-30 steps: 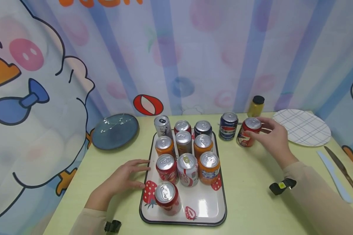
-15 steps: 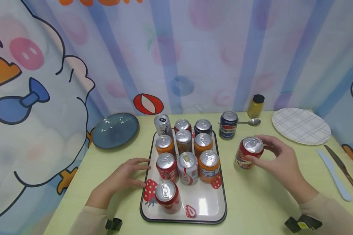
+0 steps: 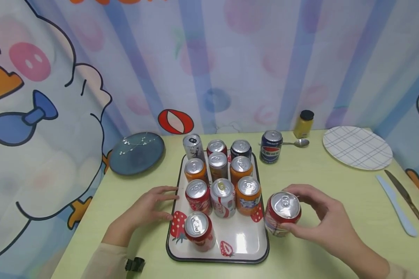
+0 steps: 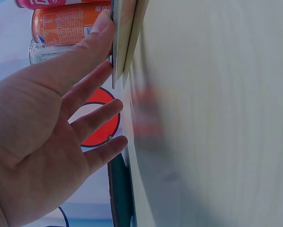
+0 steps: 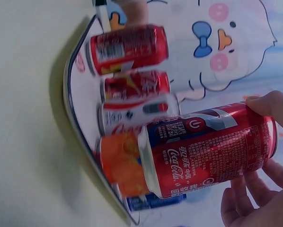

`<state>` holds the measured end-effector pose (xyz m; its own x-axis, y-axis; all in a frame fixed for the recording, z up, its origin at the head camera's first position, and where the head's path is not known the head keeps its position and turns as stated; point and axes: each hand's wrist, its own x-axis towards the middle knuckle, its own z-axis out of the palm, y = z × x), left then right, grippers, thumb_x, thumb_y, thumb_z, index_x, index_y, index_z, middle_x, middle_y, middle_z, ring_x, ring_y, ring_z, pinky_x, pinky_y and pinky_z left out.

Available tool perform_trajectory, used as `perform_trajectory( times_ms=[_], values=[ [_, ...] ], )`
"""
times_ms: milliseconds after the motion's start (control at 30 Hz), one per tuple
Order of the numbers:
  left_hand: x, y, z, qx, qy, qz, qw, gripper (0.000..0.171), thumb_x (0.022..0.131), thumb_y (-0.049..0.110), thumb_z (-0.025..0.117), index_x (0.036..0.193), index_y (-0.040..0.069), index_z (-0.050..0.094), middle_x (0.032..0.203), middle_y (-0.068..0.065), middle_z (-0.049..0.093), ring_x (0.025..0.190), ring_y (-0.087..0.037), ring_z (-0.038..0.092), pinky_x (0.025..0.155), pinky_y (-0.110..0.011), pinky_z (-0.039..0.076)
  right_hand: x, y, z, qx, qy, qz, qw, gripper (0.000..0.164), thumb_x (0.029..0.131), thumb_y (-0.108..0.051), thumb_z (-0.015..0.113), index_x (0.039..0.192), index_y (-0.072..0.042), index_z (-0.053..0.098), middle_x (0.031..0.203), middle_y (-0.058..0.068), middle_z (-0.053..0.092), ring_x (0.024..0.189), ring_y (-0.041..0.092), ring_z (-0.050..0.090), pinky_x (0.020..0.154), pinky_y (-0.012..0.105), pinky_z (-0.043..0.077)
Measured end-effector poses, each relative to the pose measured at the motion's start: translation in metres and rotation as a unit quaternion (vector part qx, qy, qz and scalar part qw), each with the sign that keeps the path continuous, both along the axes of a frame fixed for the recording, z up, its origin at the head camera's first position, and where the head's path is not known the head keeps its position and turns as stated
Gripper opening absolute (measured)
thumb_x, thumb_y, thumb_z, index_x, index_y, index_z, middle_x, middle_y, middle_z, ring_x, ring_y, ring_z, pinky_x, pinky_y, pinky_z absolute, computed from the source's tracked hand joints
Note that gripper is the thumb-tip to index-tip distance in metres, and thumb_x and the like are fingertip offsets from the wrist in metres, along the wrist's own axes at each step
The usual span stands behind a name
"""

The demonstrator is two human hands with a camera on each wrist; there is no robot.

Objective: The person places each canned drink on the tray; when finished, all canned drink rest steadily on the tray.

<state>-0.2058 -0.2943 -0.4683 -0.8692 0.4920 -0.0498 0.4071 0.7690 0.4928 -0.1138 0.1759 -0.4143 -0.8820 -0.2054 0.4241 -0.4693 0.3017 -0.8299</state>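
Note:
My right hand [image 3: 321, 217] holds a red Coca-Cola can [image 3: 283, 213] between thumb and fingers, just off the right edge of the tray. In the right wrist view this can [image 5: 212, 151] is lifted, its silver bottom showing. The white strawberry-print tray [image 3: 242, 244] carries several soda cans standing in rows, among them an orange can [image 3: 248, 197], a white Coke can [image 3: 223, 199] and a red can [image 3: 199, 232] alone near the front. At the tray's left edge my left hand [image 3: 146, 209] rests with spread, relaxed fingers; in the left wrist view its thumb [image 4: 103, 23] touches the rim.
Behind the tray's right side stand a dark blue Pepsi can [image 3: 270, 149], a spoon [image 3: 301, 143] and a yellow jar [image 3: 303, 124]. A checked plate [image 3: 357, 147] and two knives, one light blue [image 3: 396, 205], lie right. A dark blue plate [image 3: 137, 155] is back left.
My right hand has brought the red can from beside the Pepsi can toward me and left, up to the tray's right edge. My left hand has stayed at the tray.

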Motion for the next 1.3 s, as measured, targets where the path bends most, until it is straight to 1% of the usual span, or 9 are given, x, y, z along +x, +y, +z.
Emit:
perform_trajectory(
  times_ms=[133, 200, 433, 567, 800, 1033, 1133, 1233, 1300],
  values=[
    [-0.001, 0.0, 0.001, 0.002, -0.004, -0.003, 1.0, 0.057, 0.077, 0.027, 0.091, 0.131, 0.017, 0.073, 0.154, -0.007, 0.055, 0.145, -0.04, 0.045, 0.118, -0.064, 0.037, 0.006, -0.016, -0.001, -0.003, -0.02, 0.024, 1.0, 0.07, 0.067, -0.006, 0.097, 0.129, -0.017, 0.066, 0.123, -0.002, 0.07, 0.115, 0.01, 0.065, 0.103, 0.015, 0.05],
    [-0.001, 0.0, 0.001, 0.0, -0.004, -0.007, 1.0, 0.057, 0.078, 0.028, 0.09, 0.131, 0.017, 0.073, 0.154, -0.007, 0.055, 0.145, -0.04, 0.045, 0.118, -0.065, 0.038, 0.006, -0.026, -0.003, -0.004, -0.018, 0.037, 0.999, 0.069, 0.068, -0.01, 0.098, 0.129, -0.018, 0.067, 0.125, -0.002, 0.07, 0.117, 0.011, 0.064, 0.105, 0.015, 0.049],
    [-0.002, -0.001, 0.0, 0.0, -0.004, -0.003, 1.0, 0.058, 0.078, 0.028, 0.09, 0.132, 0.018, 0.072, 0.155, -0.006, 0.054, 0.145, -0.039, 0.045, 0.119, -0.063, 0.038, -0.001, -0.057, -0.009, -0.019, 0.01, 0.089, 0.996, 0.067, 0.067, -0.015, 0.099, 0.127, -0.017, 0.068, 0.129, 0.0, 0.068, 0.123, 0.013, 0.063, 0.109, 0.019, 0.049],
    [-0.002, -0.002, -0.001, 0.003, -0.002, 0.0, 1.0, 0.058, 0.078, 0.029, 0.09, 0.131, 0.019, 0.072, 0.154, -0.005, 0.054, 0.146, -0.039, 0.045, 0.119, -0.063, 0.038, -0.005, -0.072, -0.015, -0.013, 0.003, 0.109, 0.994, 0.066, 0.07, -0.022, 0.098, 0.128, -0.02, 0.067, 0.131, -0.002, 0.067, 0.122, 0.012, 0.062, 0.107, 0.022, 0.052],
    [-0.002, -0.002, -0.002, 0.007, -0.01, -0.006, 0.9999, 0.059, 0.079, 0.031, 0.089, 0.133, 0.018, 0.071, 0.155, -0.006, 0.054, 0.146, -0.039, 0.045, 0.119, -0.063, 0.038, -0.005, -0.09, -0.033, 0.013, 0.005, 0.108, 0.994, 0.061, 0.074, -0.032, 0.095, 0.127, -0.025, 0.066, 0.13, -0.004, 0.067, 0.116, 0.011, 0.063, 0.091, 0.024, 0.057],
    [-0.002, 0.0, -0.002, 0.001, -0.01, -0.003, 0.9999, 0.059, 0.079, 0.032, 0.089, 0.133, 0.019, 0.071, 0.155, -0.006, 0.054, 0.146, -0.039, 0.044, 0.118, -0.064, 0.038, -0.004, -0.094, -0.045, 0.035, 0.006, 0.086, 0.996, 0.06, 0.073, -0.036, 0.096, 0.126, -0.029, 0.067, 0.129, -0.01, 0.068, 0.114, 0.009, 0.065, 0.085, 0.031, 0.057],
    [-0.001, 0.0, -0.001, -0.001, -0.01, 0.001, 1.0, 0.059, 0.079, 0.031, 0.089, 0.133, 0.019, 0.071, 0.156, -0.005, 0.053, 0.146, -0.039, 0.044, 0.119, -0.064, 0.037, -0.004, -0.095, -0.046, 0.048, 0.02, 0.089, 0.995, 0.06, 0.074, -0.036, 0.095, 0.127, -0.028, 0.067, 0.129, -0.009, 0.068, 0.115, 0.01, 0.065, 0.087, 0.033, 0.058],
    [-0.001, 0.0, 0.0, 0.0, -0.007, 0.001, 1.0, 0.058, 0.079, 0.03, 0.09, 0.133, 0.019, 0.072, 0.155, -0.006, 0.053, 0.146, -0.04, 0.043, 0.119, -0.065, 0.037, -0.005, -0.095, -0.046, 0.057, 0.031, 0.101, 0.993, 0.06, 0.076, -0.036, 0.094, 0.128, -0.025, 0.066, 0.13, -0.006, 0.067, 0.118, 0.012, 0.064, 0.095, 0.036, 0.06],
    [0.0, 0.0, 0.0, 0.003, -0.007, -0.002, 1.0, 0.058, 0.079, 0.028, 0.09, 0.132, 0.018, 0.072, 0.155, -0.007, 0.053, 0.146, -0.04, 0.044, 0.119, -0.065, 0.037, -0.005, -0.093, -0.045, 0.065, 0.04, 0.105, 0.992, 0.061, 0.076, -0.038, 0.093, 0.128, -0.025, 0.066, 0.13, -0.006, 0.067, 0.119, 0.011, 0.064, 0.097, 0.037, 0.06]
  ],
)
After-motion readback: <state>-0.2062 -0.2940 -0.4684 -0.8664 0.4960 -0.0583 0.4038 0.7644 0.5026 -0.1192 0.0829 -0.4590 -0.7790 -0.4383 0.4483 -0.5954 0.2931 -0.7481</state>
